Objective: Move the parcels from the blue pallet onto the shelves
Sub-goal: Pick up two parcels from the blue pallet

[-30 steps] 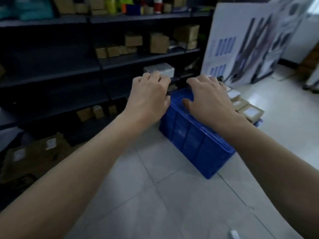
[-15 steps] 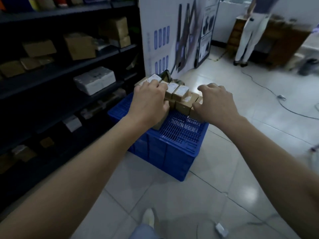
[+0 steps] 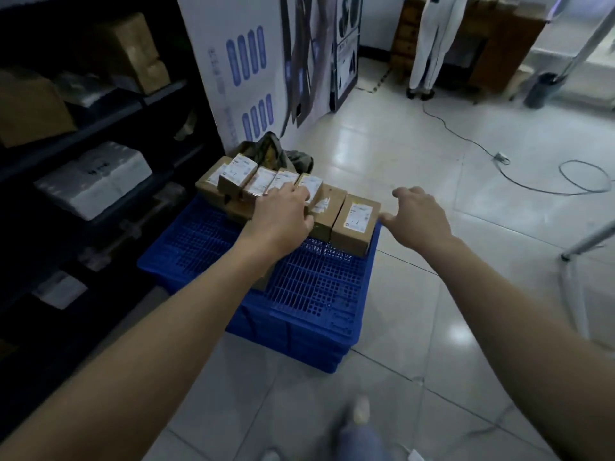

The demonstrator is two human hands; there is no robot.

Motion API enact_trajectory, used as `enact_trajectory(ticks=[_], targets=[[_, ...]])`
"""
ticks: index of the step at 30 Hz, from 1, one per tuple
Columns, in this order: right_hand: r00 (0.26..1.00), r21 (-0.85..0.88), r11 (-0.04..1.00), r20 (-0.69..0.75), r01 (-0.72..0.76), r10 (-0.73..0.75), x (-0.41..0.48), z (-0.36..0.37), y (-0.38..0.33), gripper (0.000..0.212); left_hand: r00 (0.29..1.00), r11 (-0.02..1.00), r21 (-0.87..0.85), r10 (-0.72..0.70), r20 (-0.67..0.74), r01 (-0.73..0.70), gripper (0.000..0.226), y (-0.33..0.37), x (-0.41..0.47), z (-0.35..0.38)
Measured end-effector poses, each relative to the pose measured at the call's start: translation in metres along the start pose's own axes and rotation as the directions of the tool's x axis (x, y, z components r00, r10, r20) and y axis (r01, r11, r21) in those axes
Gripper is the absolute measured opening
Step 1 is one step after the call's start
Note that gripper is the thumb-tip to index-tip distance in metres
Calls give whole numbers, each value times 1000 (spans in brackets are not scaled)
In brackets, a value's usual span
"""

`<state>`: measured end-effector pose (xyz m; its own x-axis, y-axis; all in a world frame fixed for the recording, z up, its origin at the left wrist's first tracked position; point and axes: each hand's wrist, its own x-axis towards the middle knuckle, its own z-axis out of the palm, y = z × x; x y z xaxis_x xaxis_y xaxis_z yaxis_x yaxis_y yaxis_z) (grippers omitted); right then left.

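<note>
A blue slatted pallet (image 3: 316, 287) sits on the tiled floor beside dark shelves (image 3: 109, 104). Several brown labelled parcels stand along its far edge: a row of small parcels (image 3: 239, 171) on top of larger ones, and a bigger parcel (image 3: 356, 224) at the right end. My left hand (image 3: 283, 217) lies on top of the small parcels, fingertips on their labels; whatever is under the palm is hidden. My right hand (image 3: 416, 217) hovers with spread fingers just right of the big parcel, thumb close to its side, holding nothing.
The shelves hold a white wrapped package (image 3: 96, 181) and brown boxes (image 3: 133, 51). A poster board (image 3: 253, 61) leans behind the pallet, with a crumpled bag (image 3: 276, 151) at its foot. A person (image 3: 429, 44) stands far off. A cable (image 3: 519, 181) and metal stand (image 3: 579, 247) are to the right.
The view swung right from the shelves to the pallet and drew closer. Both hands came down to the parcels; my right hand has spread and shifted to the right of the end parcel.
</note>
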<state>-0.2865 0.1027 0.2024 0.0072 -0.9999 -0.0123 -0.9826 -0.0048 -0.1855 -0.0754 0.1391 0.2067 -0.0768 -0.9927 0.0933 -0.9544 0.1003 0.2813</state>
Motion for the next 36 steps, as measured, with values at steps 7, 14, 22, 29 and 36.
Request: enact_trajectory(ticks=[7, 14, 22, 29, 36], targets=[[986, 82, 995, 153, 51, -63, 118, 36, 39, 52, 979, 982, -9, -186, 86, 188, 37, 2, 105, 60], [944, 122, 980, 273, 155, -183, 215, 63, 39, 49, 920, 927, -54, -359, 159, 372, 34, -7, 174, 102], [864, 483, 871, 474, -93, -171, 270, 113, -8, 45, 847, 845, -119, -498, 184, 522, 31, -76, 212, 127], [760, 564, 660, 649, -496, 17, 311, 163, -47, 18, 839, 825, -197, -475, 266, 529, 43, -152, 257, 155], [699, 568, 471, 697, -675, 162, 352, 227, -82, 36, 841, 862, -172, -390, 375, 476, 49, -215, 319, 196]])
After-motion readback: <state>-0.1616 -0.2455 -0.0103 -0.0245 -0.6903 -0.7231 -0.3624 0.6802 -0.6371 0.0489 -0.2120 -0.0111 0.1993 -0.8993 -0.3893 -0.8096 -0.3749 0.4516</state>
